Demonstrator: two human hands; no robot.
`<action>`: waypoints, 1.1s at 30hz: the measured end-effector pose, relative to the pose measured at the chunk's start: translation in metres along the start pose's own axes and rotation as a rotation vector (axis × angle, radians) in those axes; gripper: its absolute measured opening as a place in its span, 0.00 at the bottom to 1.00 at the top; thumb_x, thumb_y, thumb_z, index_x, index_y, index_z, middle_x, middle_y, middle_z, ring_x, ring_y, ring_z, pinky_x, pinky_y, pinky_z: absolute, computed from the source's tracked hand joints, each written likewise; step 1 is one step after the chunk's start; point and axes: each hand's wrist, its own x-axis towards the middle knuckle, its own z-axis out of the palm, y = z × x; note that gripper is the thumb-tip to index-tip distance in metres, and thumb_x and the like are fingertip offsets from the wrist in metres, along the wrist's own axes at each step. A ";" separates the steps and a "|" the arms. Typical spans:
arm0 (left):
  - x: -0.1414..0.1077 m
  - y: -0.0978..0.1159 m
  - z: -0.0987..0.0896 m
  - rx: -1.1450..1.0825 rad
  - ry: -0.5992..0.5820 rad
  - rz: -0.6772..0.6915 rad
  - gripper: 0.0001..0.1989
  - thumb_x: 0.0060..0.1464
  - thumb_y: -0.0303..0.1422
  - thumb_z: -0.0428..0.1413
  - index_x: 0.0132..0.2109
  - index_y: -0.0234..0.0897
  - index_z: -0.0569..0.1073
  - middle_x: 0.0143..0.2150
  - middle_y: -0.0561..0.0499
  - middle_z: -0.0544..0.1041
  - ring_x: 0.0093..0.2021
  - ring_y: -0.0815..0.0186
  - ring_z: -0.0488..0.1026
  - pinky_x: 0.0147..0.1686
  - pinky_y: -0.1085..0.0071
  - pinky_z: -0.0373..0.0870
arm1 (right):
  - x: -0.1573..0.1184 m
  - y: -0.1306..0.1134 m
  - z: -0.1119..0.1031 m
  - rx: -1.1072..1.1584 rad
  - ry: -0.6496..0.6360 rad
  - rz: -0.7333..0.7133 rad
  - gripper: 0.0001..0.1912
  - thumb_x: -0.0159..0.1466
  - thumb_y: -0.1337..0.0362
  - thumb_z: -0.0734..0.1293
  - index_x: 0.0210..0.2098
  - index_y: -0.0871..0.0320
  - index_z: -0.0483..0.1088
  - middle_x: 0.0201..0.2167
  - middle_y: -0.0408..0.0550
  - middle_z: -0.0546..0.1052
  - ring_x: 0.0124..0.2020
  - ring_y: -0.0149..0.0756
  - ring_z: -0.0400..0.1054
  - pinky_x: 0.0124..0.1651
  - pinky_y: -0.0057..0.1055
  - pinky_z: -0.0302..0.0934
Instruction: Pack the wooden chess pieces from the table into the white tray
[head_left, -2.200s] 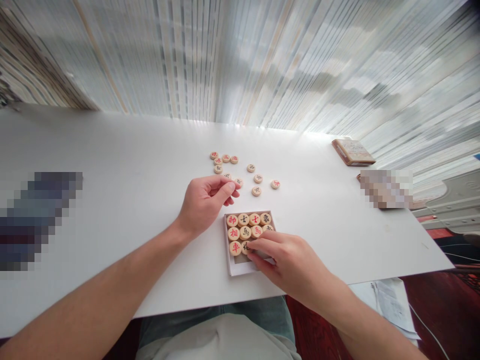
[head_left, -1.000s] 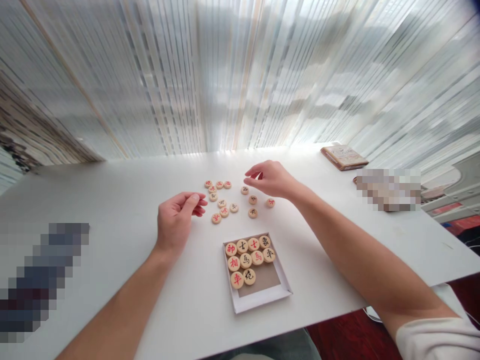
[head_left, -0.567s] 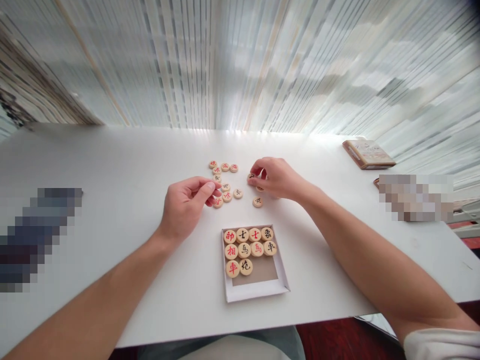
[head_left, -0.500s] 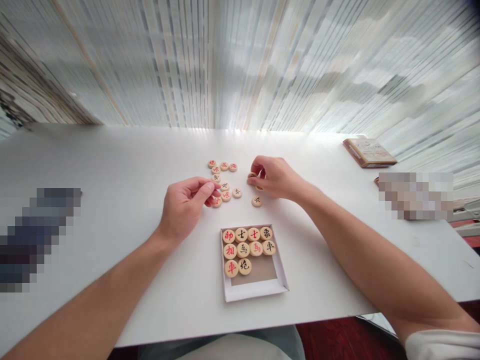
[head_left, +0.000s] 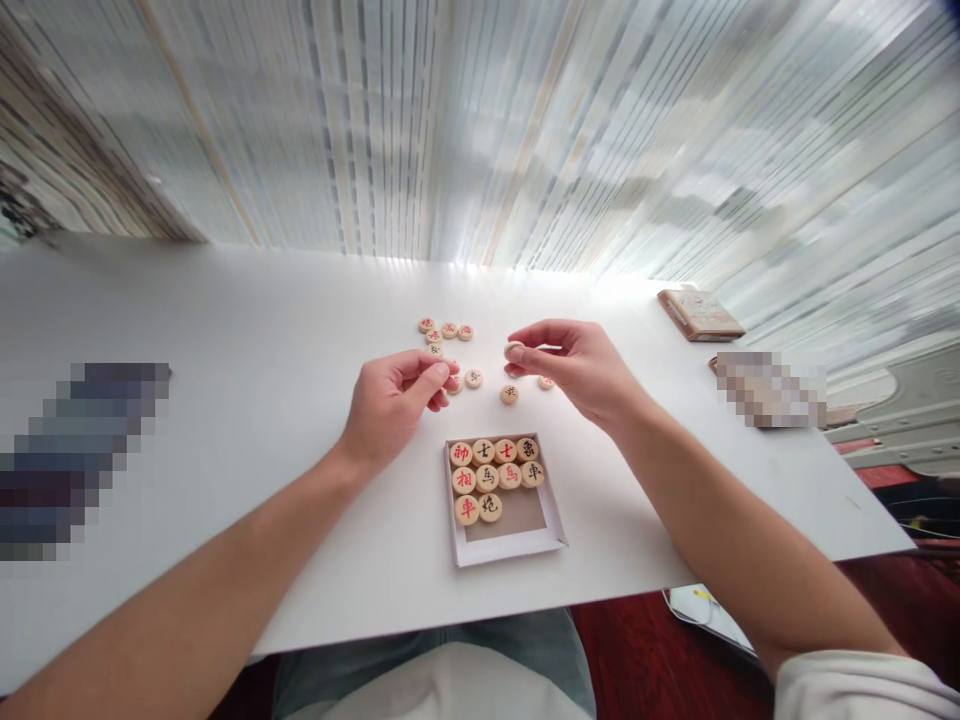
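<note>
Between the thumb and fingers of my right hand (head_left: 574,365) is a round wooden chess piece (head_left: 514,351), raised over the white table. My left hand (head_left: 401,395) is closed in a pinch above the loose pieces at the left; whatever its fingertips hold is too small to make out. Loose pieces with red and black characters lie around both hands, among them a black-marked one (head_left: 509,395) and a red-marked one (head_left: 466,333). Nearer to me stands a shallow white box (head_left: 510,548) with rows of pieces in its upper part and bare bottom at its lower right.
A flat box (head_left: 703,315) lies at the table's back right, with a blurred-out item (head_left: 769,388) in front of it. Another blurred-out dark item (head_left: 82,450) is at the far left. Striped curtains (head_left: 480,130) hang behind the table (head_left: 360,600).
My right hand has lifted a piece from the table, uncovering a red-marked piece beside it. My left hand has shifted slightly right over the loose pieces. The view has shifted a little.
</note>
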 end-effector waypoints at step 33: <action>-0.023 0.008 0.019 -0.123 -0.205 -0.032 0.05 0.59 0.27 0.70 0.43 0.40 0.89 0.36 0.52 0.88 0.36 0.68 0.85 0.35 0.80 0.81 | -0.059 0.009 0.028 0.298 -0.081 0.006 0.13 0.54 0.60 0.88 0.32 0.56 0.85 0.27 0.44 0.85 0.27 0.31 0.80 0.33 0.24 0.78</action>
